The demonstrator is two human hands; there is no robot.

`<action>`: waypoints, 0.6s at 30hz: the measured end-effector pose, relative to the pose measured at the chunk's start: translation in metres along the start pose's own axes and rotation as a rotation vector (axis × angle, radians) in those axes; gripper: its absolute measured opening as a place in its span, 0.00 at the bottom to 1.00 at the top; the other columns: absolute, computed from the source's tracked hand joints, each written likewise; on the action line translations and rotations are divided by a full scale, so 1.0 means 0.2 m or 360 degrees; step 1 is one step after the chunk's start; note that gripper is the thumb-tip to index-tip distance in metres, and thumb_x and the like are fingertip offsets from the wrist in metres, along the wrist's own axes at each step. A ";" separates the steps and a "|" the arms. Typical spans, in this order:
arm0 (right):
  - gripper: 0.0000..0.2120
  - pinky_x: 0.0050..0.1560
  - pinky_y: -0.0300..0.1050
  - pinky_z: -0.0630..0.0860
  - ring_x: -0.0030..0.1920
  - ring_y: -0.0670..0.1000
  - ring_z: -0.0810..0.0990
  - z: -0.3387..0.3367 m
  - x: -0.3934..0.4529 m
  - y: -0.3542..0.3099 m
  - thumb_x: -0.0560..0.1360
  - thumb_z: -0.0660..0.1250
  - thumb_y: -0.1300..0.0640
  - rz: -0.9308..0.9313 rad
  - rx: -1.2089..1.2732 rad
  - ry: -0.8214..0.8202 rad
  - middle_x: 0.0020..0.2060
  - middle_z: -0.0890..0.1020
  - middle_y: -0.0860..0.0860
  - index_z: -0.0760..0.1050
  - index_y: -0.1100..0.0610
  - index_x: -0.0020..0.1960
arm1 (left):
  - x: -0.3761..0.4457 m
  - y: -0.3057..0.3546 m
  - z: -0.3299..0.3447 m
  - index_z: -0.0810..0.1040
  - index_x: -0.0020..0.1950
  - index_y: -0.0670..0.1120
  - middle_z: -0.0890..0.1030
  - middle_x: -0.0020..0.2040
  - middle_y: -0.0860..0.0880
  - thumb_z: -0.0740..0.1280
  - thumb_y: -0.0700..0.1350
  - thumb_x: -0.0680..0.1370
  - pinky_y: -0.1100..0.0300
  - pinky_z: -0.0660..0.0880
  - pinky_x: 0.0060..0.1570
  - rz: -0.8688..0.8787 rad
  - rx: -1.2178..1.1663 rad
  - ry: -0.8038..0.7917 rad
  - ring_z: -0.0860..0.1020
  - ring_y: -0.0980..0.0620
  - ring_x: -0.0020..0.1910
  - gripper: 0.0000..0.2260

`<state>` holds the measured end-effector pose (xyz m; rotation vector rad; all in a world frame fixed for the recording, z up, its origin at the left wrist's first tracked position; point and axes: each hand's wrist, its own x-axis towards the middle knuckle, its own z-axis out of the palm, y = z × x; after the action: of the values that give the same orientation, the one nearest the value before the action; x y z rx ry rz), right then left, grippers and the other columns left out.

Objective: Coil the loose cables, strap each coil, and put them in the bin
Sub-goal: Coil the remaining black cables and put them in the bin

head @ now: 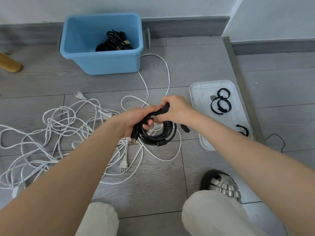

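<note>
While the left hand [136, 120] grips the black coil [157, 132] and the right hand [172, 108] pinches a strap [164, 108] at its top, loops could spring loose; bin [102, 63] lies beyond both grips.

My arms are bare; I wear pale cream cloth trousers [213, 217] and, at five o'clock, a silver strapped sandal [223, 186].

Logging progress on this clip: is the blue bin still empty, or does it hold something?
Not empty. The blue bin holds one black cable coil on its floor, bound with a yellowish strap.
</note>
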<state>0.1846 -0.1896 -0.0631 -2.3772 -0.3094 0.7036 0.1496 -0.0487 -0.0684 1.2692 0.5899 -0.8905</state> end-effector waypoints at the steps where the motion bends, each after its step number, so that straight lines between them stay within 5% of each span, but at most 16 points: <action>1: 0.15 0.29 0.28 0.64 0.35 0.45 0.71 0.00 0.01 0.00 0.63 0.78 0.52 -0.0010 0.0025 0.0012 0.34 0.74 0.45 0.73 0.53 0.41 | 0.00 0.00 0.00 0.72 0.41 0.45 0.72 0.26 0.52 0.64 0.51 0.78 0.71 0.61 0.16 0.0007 -0.0042 0.0021 0.65 0.60 0.18 0.10; 6: 0.16 0.47 0.45 0.74 0.40 0.50 0.77 -0.02 0.02 0.03 0.63 0.79 0.54 0.0062 0.0400 0.0063 0.41 0.81 0.54 0.71 0.53 0.39 | 0.00 0.01 -0.01 0.74 0.43 0.44 0.79 0.29 0.49 0.61 0.48 0.80 0.72 0.60 0.15 0.0007 -0.0189 0.0107 0.67 0.61 0.19 0.10; 11: 0.07 0.44 0.37 0.74 0.37 0.47 0.77 -0.04 -0.02 0.03 0.69 0.73 0.62 0.0116 0.0850 -0.0028 0.38 0.79 0.51 0.76 0.53 0.42 | 0.03 -0.01 -0.01 0.73 0.44 0.43 0.77 0.32 0.48 0.62 0.44 0.79 0.71 0.59 0.14 0.0042 -0.0252 0.0140 0.68 0.60 0.20 0.06; 18: 0.12 0.59 0.43 0.73 0.47 0.49 0.79 -0.02 0.00 0.02 0.68 0.74 0.61 0.0068 0.0839 -0.0051 0.47 0.80 0.54 0.79 0.53 0.50 | 0.05 0.01 0.03 0.73 0.46 0.44 0.75 0.31 0.49 0.60 0.43 0.80 0.73 0.59 0.15 0.0095 -0.0460 0.0066 0.69 0.61 0.21 0.05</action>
<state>0.1866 -0.1945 -0.0617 -1.8768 -0.0708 0.7380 0.1564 -0.0562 -0.0751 1.0397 0.6841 -0.7023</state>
